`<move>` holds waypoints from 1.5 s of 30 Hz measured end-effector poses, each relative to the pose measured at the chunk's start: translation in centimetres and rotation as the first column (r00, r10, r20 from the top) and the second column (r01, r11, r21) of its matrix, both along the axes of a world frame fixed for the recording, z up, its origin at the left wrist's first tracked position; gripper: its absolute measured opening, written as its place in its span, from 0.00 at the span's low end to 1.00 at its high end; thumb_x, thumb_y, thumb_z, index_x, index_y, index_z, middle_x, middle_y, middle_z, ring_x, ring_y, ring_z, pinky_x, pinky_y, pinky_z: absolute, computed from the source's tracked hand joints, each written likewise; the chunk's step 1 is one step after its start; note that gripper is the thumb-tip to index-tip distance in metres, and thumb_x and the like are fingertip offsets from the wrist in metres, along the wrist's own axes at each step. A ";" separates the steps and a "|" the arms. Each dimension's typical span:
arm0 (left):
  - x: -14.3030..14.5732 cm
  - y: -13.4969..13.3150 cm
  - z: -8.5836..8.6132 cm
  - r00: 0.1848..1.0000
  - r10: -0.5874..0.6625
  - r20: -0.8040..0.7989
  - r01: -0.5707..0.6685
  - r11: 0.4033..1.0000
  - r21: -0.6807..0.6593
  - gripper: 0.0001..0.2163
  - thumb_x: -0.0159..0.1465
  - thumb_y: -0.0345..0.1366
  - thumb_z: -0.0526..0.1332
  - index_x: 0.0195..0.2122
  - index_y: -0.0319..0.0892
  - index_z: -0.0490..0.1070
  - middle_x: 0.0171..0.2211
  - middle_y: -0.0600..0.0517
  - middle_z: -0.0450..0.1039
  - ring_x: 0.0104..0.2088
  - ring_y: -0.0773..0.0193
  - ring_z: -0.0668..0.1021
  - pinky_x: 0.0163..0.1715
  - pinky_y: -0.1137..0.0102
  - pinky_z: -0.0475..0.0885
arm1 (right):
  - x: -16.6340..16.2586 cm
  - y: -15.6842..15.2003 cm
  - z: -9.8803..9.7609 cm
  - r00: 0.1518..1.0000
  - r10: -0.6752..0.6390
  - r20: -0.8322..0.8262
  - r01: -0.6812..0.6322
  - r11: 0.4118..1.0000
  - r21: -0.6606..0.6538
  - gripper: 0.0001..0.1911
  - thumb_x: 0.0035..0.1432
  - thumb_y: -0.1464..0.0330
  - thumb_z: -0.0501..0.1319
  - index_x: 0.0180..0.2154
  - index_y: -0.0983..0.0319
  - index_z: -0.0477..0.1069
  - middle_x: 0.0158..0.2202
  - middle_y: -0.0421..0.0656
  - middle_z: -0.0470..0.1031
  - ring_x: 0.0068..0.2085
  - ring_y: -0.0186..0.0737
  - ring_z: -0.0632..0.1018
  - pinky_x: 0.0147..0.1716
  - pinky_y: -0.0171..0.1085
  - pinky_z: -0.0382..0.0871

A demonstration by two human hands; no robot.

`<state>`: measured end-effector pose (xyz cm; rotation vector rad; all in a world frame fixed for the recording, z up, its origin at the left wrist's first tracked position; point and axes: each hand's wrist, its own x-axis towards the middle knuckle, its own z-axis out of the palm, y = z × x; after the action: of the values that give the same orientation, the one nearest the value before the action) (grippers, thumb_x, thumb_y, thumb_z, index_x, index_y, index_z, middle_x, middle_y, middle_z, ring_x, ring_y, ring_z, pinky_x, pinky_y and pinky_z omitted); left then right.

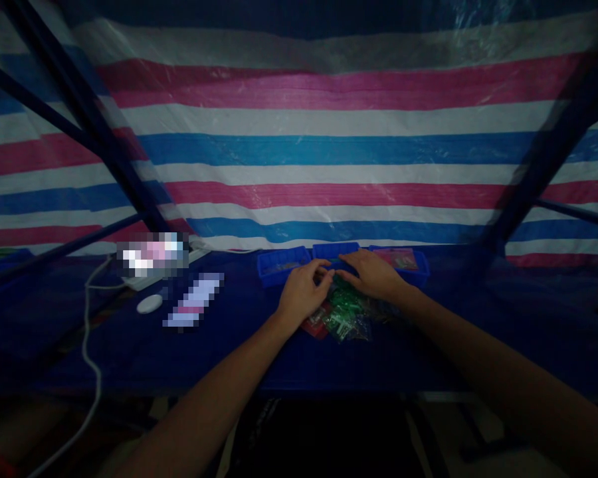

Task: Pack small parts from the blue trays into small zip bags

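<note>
Both of my hands rest on a heap of small clear bags with green and red contents, lying on the dark blue table. My left hand has its fingers curled and pinched at the heap's top. My right hand lies palm down over the heap, its fingers bent toward the left hand; what they grip is hidden. Just behind the hands stand three blue trays: a left one, a middle one and a right one with pinkish contents.
A striped pink, white and blue tarpaulin closes off the back. Dark frame poles slant at left and right. A white round disc, a white cable and two blurred-out items lie on the table's left.
</note>
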<state>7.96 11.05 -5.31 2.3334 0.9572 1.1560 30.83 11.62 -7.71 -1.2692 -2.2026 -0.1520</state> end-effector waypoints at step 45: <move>-0.2 -0.1 0.2 0.993 0.071 -0.095 -0.061 0.993 0.097 0.10 0.71 0.35 0.59 0.50 0.44 0.75 0.42 0.50 0.81 0.43 0.58 0.82 0.47 0.62 0.76 | -1.7 -4.3 1.9 0.939 0.343 0.017 -0.339 0.934 -0.114 0.11 0.63 0.63 0.67 0.46 0.60 0.79 0.43 0.48 0.81 0.48 0.47 0.79 0.52 0.47 0.71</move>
<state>7.75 10.98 -5.15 2.4711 1.0424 1.1435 29.11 7.36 -5.78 -0.9223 -2.4530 0.0844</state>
